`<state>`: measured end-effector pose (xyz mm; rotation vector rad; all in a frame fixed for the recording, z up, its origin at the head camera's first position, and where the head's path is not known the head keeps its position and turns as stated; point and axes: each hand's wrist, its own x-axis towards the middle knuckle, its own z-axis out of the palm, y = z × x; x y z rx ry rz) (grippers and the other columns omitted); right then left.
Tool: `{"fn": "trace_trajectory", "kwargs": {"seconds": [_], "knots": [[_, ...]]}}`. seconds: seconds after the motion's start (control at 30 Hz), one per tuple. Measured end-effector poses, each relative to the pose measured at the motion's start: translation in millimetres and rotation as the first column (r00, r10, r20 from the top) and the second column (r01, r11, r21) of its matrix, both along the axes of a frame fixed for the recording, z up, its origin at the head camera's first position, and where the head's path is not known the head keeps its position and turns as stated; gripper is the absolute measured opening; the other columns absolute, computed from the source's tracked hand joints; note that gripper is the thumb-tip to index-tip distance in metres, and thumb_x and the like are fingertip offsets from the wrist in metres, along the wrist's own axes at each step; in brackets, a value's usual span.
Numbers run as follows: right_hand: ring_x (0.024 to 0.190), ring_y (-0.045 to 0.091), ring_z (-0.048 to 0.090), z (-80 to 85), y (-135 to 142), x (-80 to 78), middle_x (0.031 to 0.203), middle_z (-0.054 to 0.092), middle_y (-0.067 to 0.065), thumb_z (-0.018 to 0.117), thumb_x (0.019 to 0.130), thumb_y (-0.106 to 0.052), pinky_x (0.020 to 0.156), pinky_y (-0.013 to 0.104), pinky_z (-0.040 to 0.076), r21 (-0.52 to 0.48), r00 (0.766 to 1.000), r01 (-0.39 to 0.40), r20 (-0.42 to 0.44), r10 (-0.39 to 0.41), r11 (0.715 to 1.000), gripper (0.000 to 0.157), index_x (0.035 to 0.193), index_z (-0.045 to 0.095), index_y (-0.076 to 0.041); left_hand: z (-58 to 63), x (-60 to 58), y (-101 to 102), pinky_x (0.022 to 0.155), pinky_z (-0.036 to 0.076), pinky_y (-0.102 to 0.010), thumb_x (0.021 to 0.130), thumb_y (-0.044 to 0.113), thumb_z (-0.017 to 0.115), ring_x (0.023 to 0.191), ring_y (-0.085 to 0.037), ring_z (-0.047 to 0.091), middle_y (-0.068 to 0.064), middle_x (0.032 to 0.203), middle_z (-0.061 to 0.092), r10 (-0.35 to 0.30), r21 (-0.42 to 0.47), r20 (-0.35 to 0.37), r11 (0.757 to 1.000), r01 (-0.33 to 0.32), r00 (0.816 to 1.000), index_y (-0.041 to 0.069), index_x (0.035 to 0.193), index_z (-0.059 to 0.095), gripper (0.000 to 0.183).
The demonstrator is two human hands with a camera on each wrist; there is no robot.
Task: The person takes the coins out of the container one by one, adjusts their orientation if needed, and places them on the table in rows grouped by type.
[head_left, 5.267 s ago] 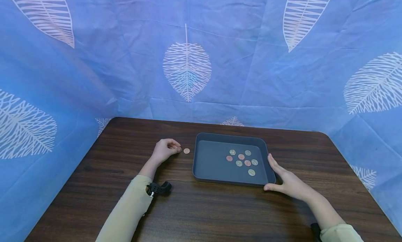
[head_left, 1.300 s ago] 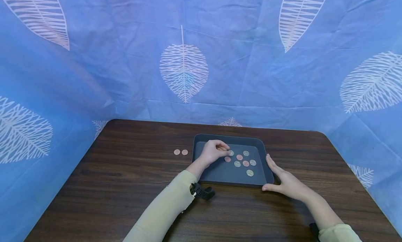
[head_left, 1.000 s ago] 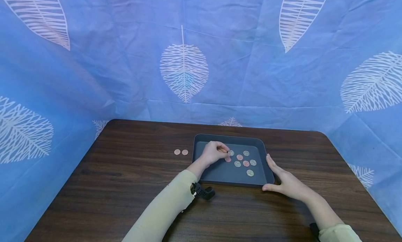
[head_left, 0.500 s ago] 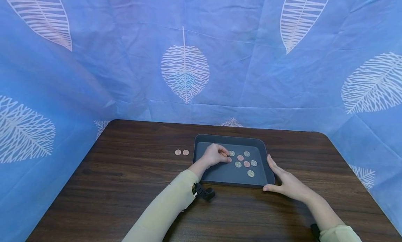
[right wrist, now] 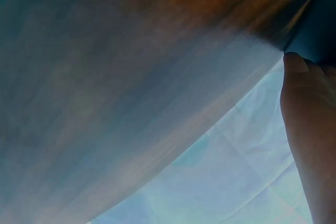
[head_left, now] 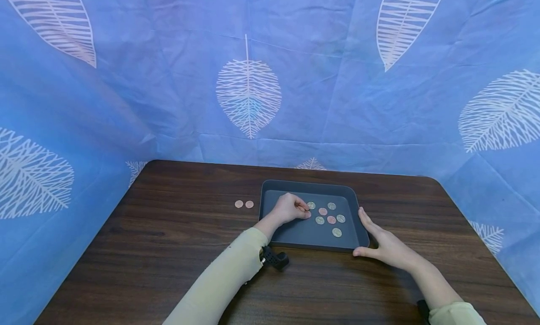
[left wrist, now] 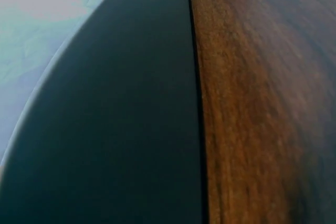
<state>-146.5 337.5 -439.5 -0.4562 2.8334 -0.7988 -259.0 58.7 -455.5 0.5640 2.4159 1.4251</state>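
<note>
A dark grey rectangular tray (head_left: 291, 237) lies on the table. Reaching over its front wall, my left hand (head_left: 286, 209) has thumb and fingertips pinched together on a copper coin, which they hide. Several silver coins (head_left: 320, 220) and two other copper coins (head_left: 331, 219) lie on the tray floor, right of those fingertips. My right hand (head_left: 388, 246) holds the tray's near right corner, thumb at the front wall and fingers along the right wall. Two more copper coins (head_left: 250, 204) sit side by side on the wood, left of the tray.
The dark brown wooden table (head_left: 168, 231) has rounded far corners. A blue cloth (head_left: 320, 104) with white leaf prints hangs behind it and at both sides. The left wrist view is mostly filled by the tray's outer wall (left wrist: 131, 93).
A second copper coin now lies on the table beside the first. My left hand has gone from there into the tray, then slightly nearer, onto a copper coin. The right hand stays put.
</note>
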Motion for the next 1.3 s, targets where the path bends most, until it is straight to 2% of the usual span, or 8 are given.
{"fn": "trace_trajectory", "kwargs": {"seconds": [0.43,0.67,0.83,0.97,1.3], "knots": [[0.132,0.053,0.025,-0.3,0.2,-0.9,0.156,0.005,0.024,0.071,0.081,-0.048,0.092,0.065,0.036,0.01,1.0,-0.007,-0.02,0.008,1.0,0.109,0.154,0.001,-0.009,-2.3,-2.6,0.5,0.062,0.045,-0.02,0.082,0.013,0.077,0.065,-0.005,0.056,0.005,0.07,0.066,-0.024,-0.04,-0.069,0.999,0.021,0.997,0.006,0.091,0.076,0.01],[0.133,0.053,0.024,0.1,-0.5,-0.8,0.156,0.005,0.024,0.072,0.08,-0.048,0.092,0.065,0.035,0.004,1.0,-0.004,-0.017,0.004,1.0,0.109,0.154,0.001,-0.009,-3.8,-3.8,-0.1,0.062,0.046,-0.021,0.083,0.013,0.076,0.067,-0.005,0.056,0.004,0.075,0.065,-0.052,-0.035,-0.058,0.998,0.05,0.997,0.006,0.092,0.075,0.012],[0.132,0.053,0.023,0.7,-0.4,-0.5,0.156,0.005,0.024,0.072,0.081,-0.047,0.092,0.066,0.035,0.001,1.0,-0.004,-0.016,0.004,1.0,0.108,0.154,0.002,-0.008,-3.1,-3.5,-0.3,0.062,0.044,-0.022,0.083,0.014,0.076,0.067,-0.008,0.053,0.004,0.076,0.06,-0.087,-0.055,-0.057,0.995,0.084,0.995,0.007,0.086,0.072,0.008],[0.132,0.053,0.023,1.4,-0.4,-0.2,0.156,0.005,0.024,0.072,0.081,-0.047,0.092,0.066,0.035,0.002,1.0,0.001,-0.017,-0.001,1.0,0.108,0.154,0.002,-0.009,-2.9,-2.7,0.3,0.062,0.043,-0.022,0.082,0.014,0.077,0.066,-0.009,0.051,0.004,0.074,0.058,-0.087,-0.066,-0.061,0.994,0.083,0.994,0.009,0.083,0.069,0.01],[0.132,0.053,0.024,-0.6,-1.0,0.8,0.156,0.004,0.024,0.071,0.081,-0.047,0.092,0.066,0.035,-0.002,1.0,-0.004,-0.007,0.004,1.0,0.108,0.154,0.002,-0.007,-4.5,-1.4,0.0,0.061,0.043,-0.023,0.079,0.008,0.079,0.066,-0.009,0.051,0.004,0.074,0.057,-0.094,-0.059,-0.068,0.994,0.09,0.993,0.009,0.086,0.068,0.013]]}}
